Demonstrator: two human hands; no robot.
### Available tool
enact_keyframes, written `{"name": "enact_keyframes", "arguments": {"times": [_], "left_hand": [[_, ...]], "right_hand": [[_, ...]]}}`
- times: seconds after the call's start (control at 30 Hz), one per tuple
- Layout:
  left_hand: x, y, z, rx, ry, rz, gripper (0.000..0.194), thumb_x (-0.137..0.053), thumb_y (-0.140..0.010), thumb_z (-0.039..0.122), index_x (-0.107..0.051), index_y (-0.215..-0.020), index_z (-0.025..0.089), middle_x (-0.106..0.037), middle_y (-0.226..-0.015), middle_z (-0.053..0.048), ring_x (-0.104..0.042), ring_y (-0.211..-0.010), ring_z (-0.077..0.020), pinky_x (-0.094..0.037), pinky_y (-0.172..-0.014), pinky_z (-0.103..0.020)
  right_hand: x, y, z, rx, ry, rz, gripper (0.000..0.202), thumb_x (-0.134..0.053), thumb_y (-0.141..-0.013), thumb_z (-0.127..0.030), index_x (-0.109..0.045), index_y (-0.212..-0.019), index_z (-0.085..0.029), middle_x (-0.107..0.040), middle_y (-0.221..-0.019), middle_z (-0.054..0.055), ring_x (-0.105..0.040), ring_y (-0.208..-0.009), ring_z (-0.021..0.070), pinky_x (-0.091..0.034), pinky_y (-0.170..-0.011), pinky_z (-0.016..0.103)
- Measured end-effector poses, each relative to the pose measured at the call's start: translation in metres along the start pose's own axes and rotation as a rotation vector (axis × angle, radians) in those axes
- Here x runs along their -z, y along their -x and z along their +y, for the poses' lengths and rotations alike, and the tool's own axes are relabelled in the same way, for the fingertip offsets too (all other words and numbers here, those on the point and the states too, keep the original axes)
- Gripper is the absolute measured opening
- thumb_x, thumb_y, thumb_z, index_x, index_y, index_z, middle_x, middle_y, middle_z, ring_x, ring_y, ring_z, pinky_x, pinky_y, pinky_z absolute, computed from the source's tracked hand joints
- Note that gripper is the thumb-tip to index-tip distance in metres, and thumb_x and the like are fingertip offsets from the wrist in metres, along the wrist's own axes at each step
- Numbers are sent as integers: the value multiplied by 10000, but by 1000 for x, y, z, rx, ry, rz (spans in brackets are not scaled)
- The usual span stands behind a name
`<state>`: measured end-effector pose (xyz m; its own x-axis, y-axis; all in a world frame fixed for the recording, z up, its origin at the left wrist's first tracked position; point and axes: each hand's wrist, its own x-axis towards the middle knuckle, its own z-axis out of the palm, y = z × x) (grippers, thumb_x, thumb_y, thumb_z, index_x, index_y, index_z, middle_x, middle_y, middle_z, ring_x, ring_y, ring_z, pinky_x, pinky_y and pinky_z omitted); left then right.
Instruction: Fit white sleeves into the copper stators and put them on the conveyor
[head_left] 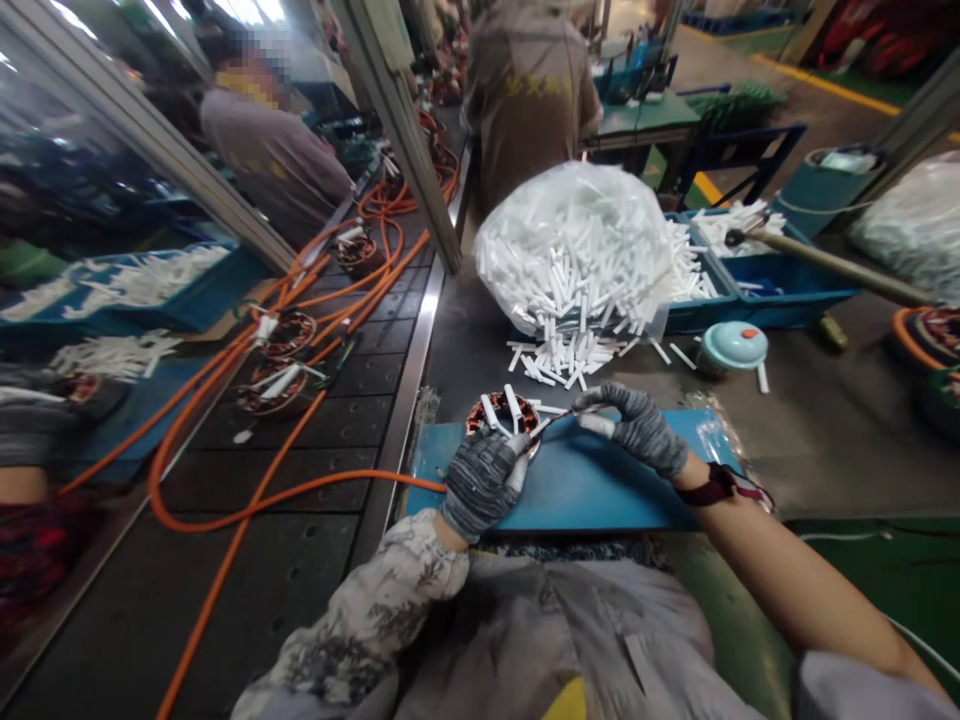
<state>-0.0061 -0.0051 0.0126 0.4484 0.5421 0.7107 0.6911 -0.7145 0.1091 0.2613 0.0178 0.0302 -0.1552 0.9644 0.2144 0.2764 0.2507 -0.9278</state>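
A copper-wound motor stator (pixel 480 412) lies on a blue mat (pixel 600 490), with white sleeve tubes (pixel 513 402) standing up from its windings. My left hand (pixel 484 485), in a grey knit glove with pale fingertips, rests against the stator's near side. Its thumb and fingers are closed on a thin dark lead wire (pixel 559 416). To the right, my gloved right hand (pixel 637 428) pinches the other end of that wire between thumb and fingertips. The wire is stretched between both hands above the mat. My left hand hides part of the stator.
Behind the mat, a clear bag (pixel 574 250) spills white tubes. Blue bins (pixel 780 285) and a light-blue lidded container (pixel 733 347) stand right of it. Orange cables (pixel 300 425) and more stators (pixel 274 385) lie on the conveyor (pixel 322 540) at left. Co-workers (pixel 525 90) are beyond.
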Motion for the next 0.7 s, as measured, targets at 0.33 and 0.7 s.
{"name": "enact_keyframes", "arguments": {"times": [0.33,0.7], "left_hand": [[-1,0,0,22,24,40,203,-606,-929,155,-723,-1087,204,-797,-944,-65,-767,-893,-220,-626,-906,-374],[-9,11,-2,-57,-80,45,334,-579,-918,86,-660,-1239,134,-799,-1035,-110,-759,-961,-245,-604,-937,-393]], "right_hand": [[7,-2,0,-9,38,-65,293,-783,-836,-490,-780,-968,-229,-804,-910,58,-750,-846,234,-622,-804,390],[-36,-15,-8,178,467,-270,483,-507,-1009,-619,-819,-994,-250,-757,-761,90,-665,-658,197,-528,-650,309]]}}
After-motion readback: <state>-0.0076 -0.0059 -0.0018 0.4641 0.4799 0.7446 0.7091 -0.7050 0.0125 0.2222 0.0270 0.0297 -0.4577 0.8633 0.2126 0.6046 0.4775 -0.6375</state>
